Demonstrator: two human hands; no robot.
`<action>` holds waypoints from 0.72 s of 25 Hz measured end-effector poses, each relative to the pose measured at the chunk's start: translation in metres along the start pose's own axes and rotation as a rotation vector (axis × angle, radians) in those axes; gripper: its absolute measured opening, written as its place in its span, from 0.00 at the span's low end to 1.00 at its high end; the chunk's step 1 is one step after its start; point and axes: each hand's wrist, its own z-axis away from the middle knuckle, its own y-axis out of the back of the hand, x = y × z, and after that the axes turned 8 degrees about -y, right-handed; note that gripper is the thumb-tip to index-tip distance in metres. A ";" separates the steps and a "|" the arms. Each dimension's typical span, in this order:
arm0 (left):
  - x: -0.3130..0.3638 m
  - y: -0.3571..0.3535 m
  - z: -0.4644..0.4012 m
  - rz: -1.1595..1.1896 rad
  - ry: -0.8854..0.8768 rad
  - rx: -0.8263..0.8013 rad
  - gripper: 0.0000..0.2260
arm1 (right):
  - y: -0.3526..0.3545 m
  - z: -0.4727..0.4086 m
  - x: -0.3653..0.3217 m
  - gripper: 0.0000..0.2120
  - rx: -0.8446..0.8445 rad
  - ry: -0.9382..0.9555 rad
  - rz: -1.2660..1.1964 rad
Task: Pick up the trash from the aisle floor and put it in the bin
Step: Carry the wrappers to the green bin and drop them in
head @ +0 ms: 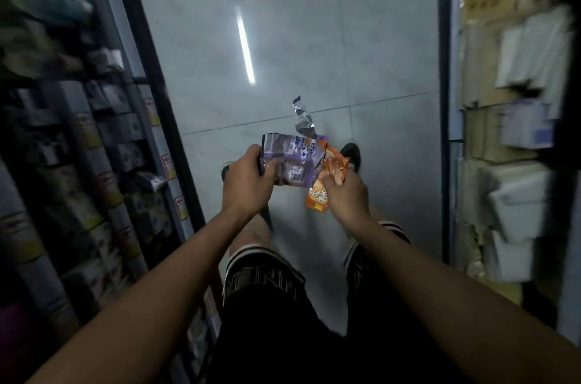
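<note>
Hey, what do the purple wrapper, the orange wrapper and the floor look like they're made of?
Purple wrapper: thin printed plastic film, probably foil-lined; a torn strip shows a silvery, crinkled inner side.
Orange wrapper: glossy printed plastic film, judging by its creases and sheen.
Floor: large pale grey tiles, likely polished ceramic; thin joint lines and a mirrored strip light show.

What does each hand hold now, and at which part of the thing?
The left hand grips the crumpled purple plastic wrapper at its left edge. The right hand pinches the orange plastic wrapper near its middle.
</note>
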 end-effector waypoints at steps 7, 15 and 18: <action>0.087 0.115 0.084 -0.055 -0.295 0.123 0.07 | 0.091 0.158 -0.027 0.10 0.143 0.172 -0.117; 0.086 0.174 0.137 -0.233 -0.527 0.026 0.08 | 0.094 0.268 0.046 0.08 0.391 0.137 -0.314; 0.102 0.165 0.151 -0.341 -0.667 -0.078 0.10 | 0.086 0.294 0.103 0.09 0.476 0.078 -0.383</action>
